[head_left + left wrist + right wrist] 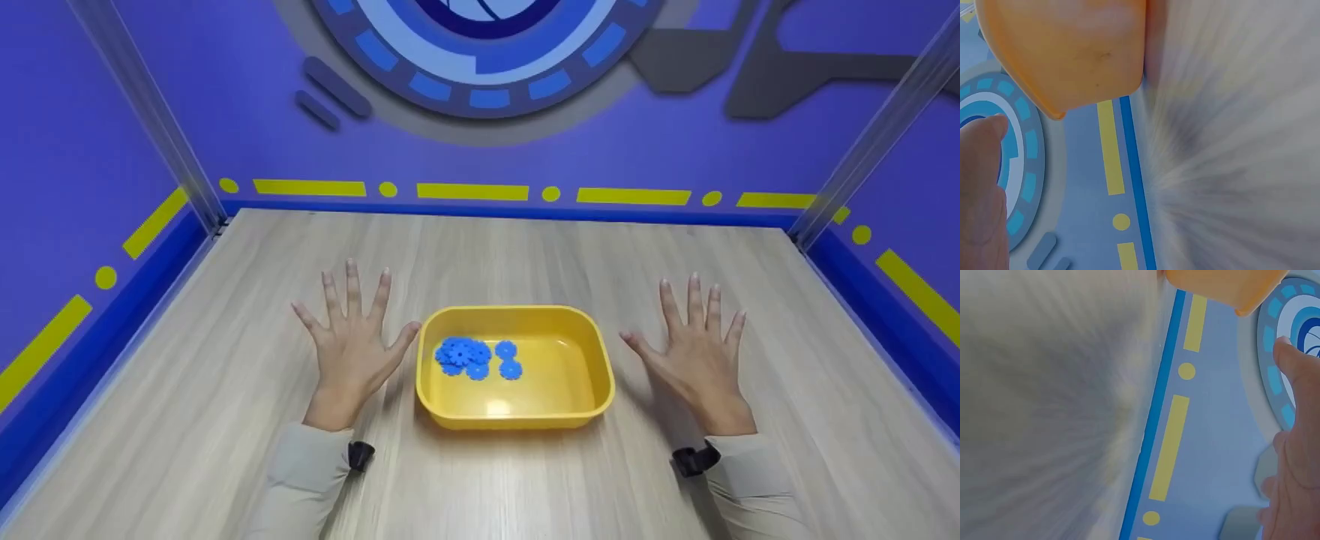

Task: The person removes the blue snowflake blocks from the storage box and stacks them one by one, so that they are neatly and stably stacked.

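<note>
Fingers [352,291] of the left hand [349,352] spread wide and straight, the thumb tip just beside a yellow rounded-rectangular tray [517,422]; those of the right hand [697,356] fan out likewise, that thumb near the tray's other end. Between both sets of fingers, the tray rests on the wood-grain tabletop [480,487], with blue gear-shaped pieces [460,354] heaped inside toward the left fingers and two lying slightly nearer the right.

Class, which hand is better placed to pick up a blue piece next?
Likely the left hand: the blue pieces lie towards its side of the yellow tray; the right hand is farther from them.
</note>
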A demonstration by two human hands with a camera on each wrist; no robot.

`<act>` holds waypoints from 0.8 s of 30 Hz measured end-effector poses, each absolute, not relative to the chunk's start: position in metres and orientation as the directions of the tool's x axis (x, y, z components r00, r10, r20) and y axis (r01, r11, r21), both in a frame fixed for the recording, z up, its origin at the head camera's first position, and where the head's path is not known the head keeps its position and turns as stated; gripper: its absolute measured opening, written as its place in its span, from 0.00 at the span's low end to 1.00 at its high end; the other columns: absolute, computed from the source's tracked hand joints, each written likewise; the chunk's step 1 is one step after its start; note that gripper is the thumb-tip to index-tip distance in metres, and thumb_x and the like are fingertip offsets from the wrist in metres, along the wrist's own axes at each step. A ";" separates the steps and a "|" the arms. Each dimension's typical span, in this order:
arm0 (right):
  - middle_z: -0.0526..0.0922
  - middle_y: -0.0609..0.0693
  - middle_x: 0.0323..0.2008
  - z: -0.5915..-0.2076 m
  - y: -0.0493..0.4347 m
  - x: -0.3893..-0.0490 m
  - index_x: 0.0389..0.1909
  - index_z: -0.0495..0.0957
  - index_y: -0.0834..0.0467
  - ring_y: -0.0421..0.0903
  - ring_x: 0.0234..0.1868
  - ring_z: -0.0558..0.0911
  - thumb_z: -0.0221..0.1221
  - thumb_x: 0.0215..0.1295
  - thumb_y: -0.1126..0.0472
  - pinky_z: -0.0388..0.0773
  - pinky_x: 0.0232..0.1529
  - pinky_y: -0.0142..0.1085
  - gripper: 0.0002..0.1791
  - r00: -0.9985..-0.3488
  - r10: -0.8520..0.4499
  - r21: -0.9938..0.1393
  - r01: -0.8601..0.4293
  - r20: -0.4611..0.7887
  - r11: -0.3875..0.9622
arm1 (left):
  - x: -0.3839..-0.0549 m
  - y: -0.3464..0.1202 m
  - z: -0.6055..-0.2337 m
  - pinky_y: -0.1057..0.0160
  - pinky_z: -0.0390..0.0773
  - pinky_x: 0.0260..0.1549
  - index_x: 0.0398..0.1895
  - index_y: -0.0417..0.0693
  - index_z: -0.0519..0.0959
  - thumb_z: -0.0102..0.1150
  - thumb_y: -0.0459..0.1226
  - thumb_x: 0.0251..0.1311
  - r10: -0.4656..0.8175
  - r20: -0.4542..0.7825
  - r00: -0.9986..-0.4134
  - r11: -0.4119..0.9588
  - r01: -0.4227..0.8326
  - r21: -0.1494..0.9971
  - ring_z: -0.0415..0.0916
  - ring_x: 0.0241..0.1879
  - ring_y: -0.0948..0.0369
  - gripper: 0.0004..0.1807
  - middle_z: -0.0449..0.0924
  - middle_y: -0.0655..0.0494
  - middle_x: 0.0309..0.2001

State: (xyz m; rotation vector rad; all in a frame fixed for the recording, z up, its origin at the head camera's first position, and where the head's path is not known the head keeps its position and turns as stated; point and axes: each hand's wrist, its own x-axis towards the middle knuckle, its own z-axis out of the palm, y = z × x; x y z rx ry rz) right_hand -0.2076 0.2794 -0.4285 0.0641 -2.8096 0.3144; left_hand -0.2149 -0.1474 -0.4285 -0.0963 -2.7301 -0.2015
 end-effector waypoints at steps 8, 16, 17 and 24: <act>0.37 0.63 0.76 -0.431 0.275 -0.208 0.77 0.43 0.51 0.67 0.75 0.37 0.45 0.60 0.26 0.24 0.68 0.68 0.52 -0.953 -0.016 -0.214 -0.084 0.303 0.973 | -0.217 -0.149 -0.429 0.23 0.21 0.59 0.77 0.63 0.47 0.36 0.69 0.60 0.033 0.404 -0.914 0.986 0.096 0.138 0.22 0.74 0.38 0.45 0.30 0.43 0.78; 0.39 0.66 0.75 -0.421 0.270 -0.206 0.76 0.44 0.55 0.68 0.74 0.39 0.47 0.62 0.29 0.33 0.69 0.68 0.51 -0.967 -0.021 -0.320 -0.104 0.253 0.942 | -0.214 -0.149 -0.425 0.25 0.22 0.62 0.76 0.58 0.51 0.39 0.65 0.62 0.032 0.425 -0.904 0.973 0.126 0.195 0.26 0.74 0.37 0.42 0.34 0.41 0.77; 0.41 0.66 0.75 -0.418 0.270 -0.206 0.76 0.45 0.56 0.68 0.74 0.41 0.48 0.63 0.31 0.35 0.70 0.68 0.50 -0.968 -0.025 -0.336 -0.111 0.249 0.935 | -0.214 -0.149 -0.424 0.25 0.25 0.63 0.76 0.57 0.52 0.40 0.64 0.63 0.027 0.431 -0.902 0.969 0.130 0.211 0.27 0.74 0.37 0.42 0.35 0.41 0.77; 0.64 0.66 0.65 -0.392 0.263 -0.213 0.70 0.61 0.62 0.64 0.66 0.64 0.47 0.69 0.38 0.63 0.64 0.63 0.39 -0.967 -0.036 -0.505 -0.163 0.252 0.847 | -0.211 -0.149 -0.415 0.35 0.35 0.71 0.75 0.49 0.54 0.41 0.54 0.69 -0.011 0.396 -0.918 0.863 0.192 0.468 0.36 0.76 0.42 0.36 0.44 0.41 0.76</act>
